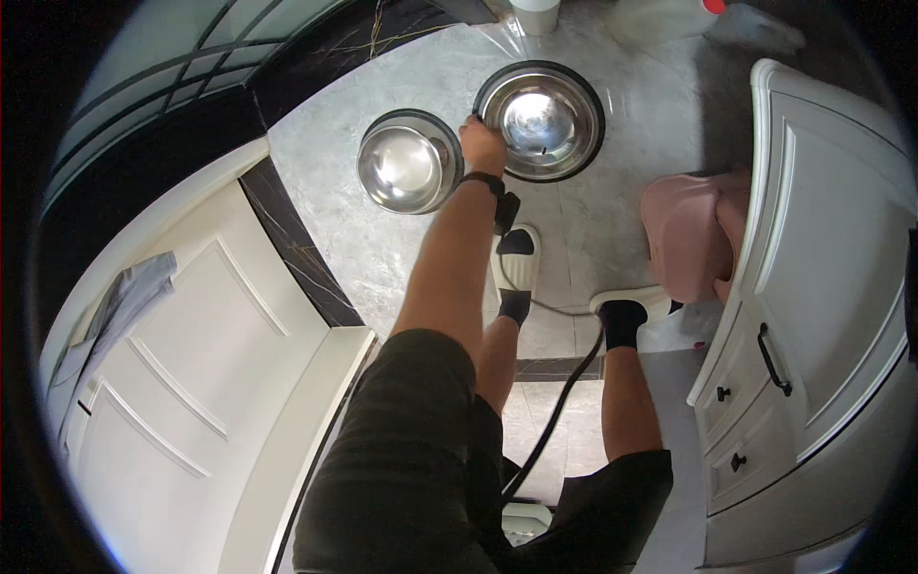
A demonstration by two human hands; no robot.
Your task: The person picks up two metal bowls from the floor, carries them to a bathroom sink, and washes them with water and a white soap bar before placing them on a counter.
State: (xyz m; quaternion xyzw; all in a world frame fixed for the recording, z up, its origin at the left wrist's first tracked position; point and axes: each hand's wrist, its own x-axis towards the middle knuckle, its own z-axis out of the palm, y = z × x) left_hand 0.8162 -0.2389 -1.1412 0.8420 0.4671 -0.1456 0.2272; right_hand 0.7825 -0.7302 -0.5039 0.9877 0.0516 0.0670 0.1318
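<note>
My left hand [482, 145] reaches down to the floor, its fingers closed on the left rim of a wide, shiny steel basin [575, 115] with a dark edge. Inside that basin lies a small dark speck, too small to name. Just left of my hand sits a second, smaller steel basin [397, 170], apart from the first. A black band with a small dark box [507, 212] is strapped at my left wrist. My right hand is out of view.
My feet in white slippers [517, 244] stand behind the basins, with a black cable [553, 426] running between my legs. A pink plastic stool [681, 234] stands right, against a white cabinet [841, 220]. A white door [182, 373] is left; a white container [535, 16] is at the far edge.
</note>
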